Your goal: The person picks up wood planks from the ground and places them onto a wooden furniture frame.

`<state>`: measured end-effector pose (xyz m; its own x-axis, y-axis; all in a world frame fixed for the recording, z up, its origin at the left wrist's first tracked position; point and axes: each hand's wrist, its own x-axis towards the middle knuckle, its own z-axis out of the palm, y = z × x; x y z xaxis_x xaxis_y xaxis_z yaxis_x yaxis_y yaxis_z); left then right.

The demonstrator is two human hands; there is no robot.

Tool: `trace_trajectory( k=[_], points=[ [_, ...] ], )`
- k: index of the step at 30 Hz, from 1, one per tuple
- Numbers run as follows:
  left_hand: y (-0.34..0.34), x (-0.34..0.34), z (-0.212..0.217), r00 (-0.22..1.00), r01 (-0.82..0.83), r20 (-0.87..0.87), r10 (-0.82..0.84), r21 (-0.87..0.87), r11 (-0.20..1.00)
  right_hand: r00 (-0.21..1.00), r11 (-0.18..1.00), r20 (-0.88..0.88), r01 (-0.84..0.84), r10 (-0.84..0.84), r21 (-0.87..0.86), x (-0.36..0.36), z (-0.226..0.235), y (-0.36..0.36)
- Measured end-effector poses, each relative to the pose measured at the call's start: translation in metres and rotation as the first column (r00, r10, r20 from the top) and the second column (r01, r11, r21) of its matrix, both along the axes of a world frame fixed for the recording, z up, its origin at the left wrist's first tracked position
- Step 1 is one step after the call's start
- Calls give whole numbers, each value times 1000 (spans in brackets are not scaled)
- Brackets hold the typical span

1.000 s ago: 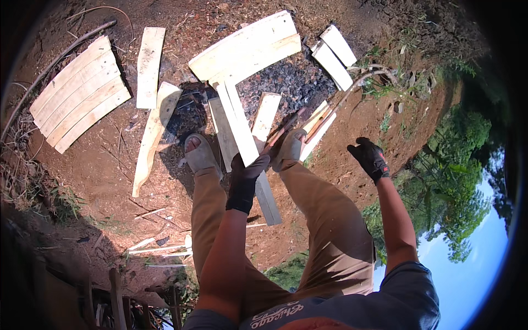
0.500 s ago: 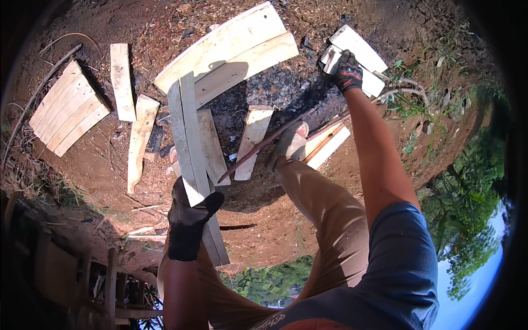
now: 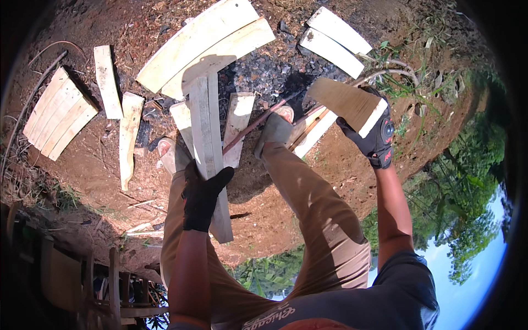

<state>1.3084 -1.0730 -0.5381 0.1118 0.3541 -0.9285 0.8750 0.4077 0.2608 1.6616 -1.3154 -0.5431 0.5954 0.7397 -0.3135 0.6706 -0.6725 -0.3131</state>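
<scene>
My left hand, in a black work glove, is closed around two long pale wooden planks held together. They slant away from me over the ground, their far ends close to a pair of wide curved boards. My right hand, gloved in black with red marks, grips a short wooden board by its near end. That board is raised off the ground, its broad brown face showing and its cut end lit by the sun. Beyond it, two pale boards lie side by side.
A fan of boards lies at the left, with two single planks beside it. More planks and a reddish stick lie around my shoes. Charred bits cover the middle ground. Bent stems and grass are at right.
My right hand has lifted a board from the group at the upper right and drawn it toward me. My left hand still holds the two planks, now shifted slightly right and away from me.
</scene>
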Motion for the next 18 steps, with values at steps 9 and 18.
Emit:
trace_trajectory(
  k=[9, 18],
  points=[
    [5, -10, 9, 960, 62, 281, -10, -178, 982, 688, 933, -670, 359, -280, -22, -59, 60, 28],
    [-6, -10, 24, 865, 204, 500, -52, -254, 945, 449, 931, -833, 309, -324, -195, -133, 20, 130]
  ],
)
